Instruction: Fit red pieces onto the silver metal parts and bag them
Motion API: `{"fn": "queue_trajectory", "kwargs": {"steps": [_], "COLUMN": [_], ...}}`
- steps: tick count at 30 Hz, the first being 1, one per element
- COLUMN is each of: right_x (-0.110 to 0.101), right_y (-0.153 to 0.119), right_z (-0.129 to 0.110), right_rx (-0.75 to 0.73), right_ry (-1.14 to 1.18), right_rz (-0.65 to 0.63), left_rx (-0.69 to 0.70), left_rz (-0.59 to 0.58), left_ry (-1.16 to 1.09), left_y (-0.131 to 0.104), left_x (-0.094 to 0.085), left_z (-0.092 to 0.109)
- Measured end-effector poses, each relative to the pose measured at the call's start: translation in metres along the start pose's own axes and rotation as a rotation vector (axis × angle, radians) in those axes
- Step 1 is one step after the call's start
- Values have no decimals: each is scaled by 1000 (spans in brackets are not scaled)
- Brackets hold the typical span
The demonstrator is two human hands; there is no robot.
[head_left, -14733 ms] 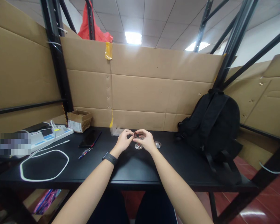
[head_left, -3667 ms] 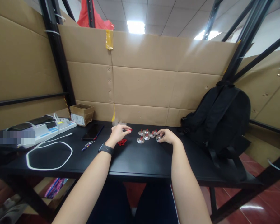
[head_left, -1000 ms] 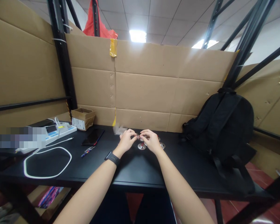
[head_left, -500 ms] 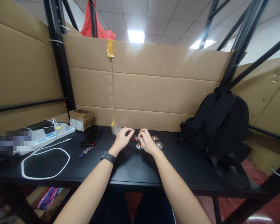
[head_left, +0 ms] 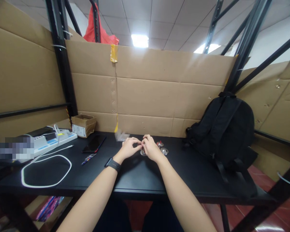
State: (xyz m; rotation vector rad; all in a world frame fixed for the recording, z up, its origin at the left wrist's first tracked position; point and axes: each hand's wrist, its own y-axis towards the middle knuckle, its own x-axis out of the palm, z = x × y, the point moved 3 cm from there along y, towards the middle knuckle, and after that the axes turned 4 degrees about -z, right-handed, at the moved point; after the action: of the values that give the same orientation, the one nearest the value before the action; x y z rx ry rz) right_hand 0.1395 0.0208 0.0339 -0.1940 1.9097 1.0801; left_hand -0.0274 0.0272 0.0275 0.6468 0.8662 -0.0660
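Note:
My left hand [head_left: 130, 147] and my right hand [head_left: 150, 149] meet over the black table, fingertips touching. The right fingers pinch a small shiny metal disc, mostly hidden behind them now. The left thumb and fingers close at the same spot; what they grip is too small and covered to make out. Under the fingertips lies another domed metal disc [head_left: 142, 153], partly hidden. To the right of my right hand rest a disc with a red bit on top [head_left: 160, 144] and a plain-looking shiny disc [head_left: 164, 151].
Behind my left hand lies a clear plastic bag [head_left: 122, 137]. Farther left are a phone [head_left: 94, 143], keys [head_left: 88, 158], a small cardboard box [head_left: 84, 125], a power strip [head_left: 54, 141] and a white cable [head_left: 47, 186]. A black backpack [head_left: 228, 129] stands right; a cardboard wall [head_left: 147, 96] closes the back.
My left hand has moved right, so its fingertips now meet those of my right hand. The tilted disc visible between them before is now covered. The view has shifted slightly.

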Motion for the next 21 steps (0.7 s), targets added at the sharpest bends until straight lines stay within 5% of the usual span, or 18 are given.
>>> {"fn": "queue_trajectory", "kwargs": {"steps": [6,13,21], "right_x": [-2,-3,-45], "right_y": [1,5,-9], "right_z": [0,3,66], "right_rx": [3,-18,258], "right_ry": [-16,58,29], "right_rz": [17,71,336], "left_rx": [-47,-80,-172], "left_rz": [-75,-5,-18], "left_ry": [76,94,145], "left_y": [-2,-1,11], "left_x": [2,0,11], "left_z": [-1,2,-9]}}
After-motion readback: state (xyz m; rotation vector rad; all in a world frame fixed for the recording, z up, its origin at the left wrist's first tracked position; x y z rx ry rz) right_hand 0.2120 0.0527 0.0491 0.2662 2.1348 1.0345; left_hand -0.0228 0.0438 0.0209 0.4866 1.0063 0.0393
